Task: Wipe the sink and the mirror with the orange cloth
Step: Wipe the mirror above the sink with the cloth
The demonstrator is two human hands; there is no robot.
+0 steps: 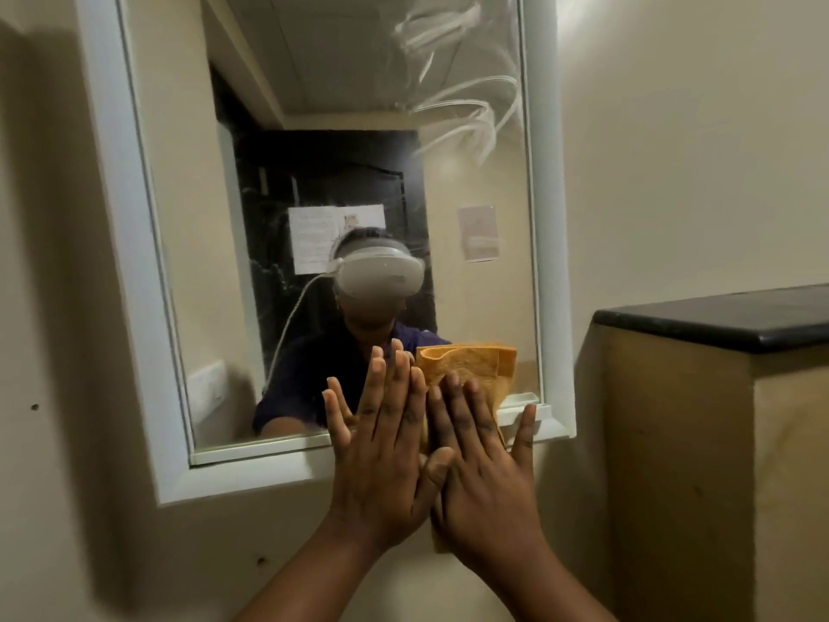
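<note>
Orange cloth point(466, 365) upright on mirror point(341, 127) bottom edge, under flat right hand point(484, 469), fingers point(457, 410) spread.

Both bare forearms are extended forward and upward from the lower edge of the view, converging toward the centre. The left hand point(381, 451) is held flat with the palm facing away, its fingers point(394, 379) extended and slightly spread, the fingertips directed upward. The right hand point(482, 478) is positioned just beside it in the same flat, palm-forward pose, with the little finger splayed outward to the right. The left thumb is laid across the inner edge of the right hand, so that the two hands are in contact. The right palm is pressed flat against a folded orange fabric cloth point(471, 363); no finger is curled around it.
</note>
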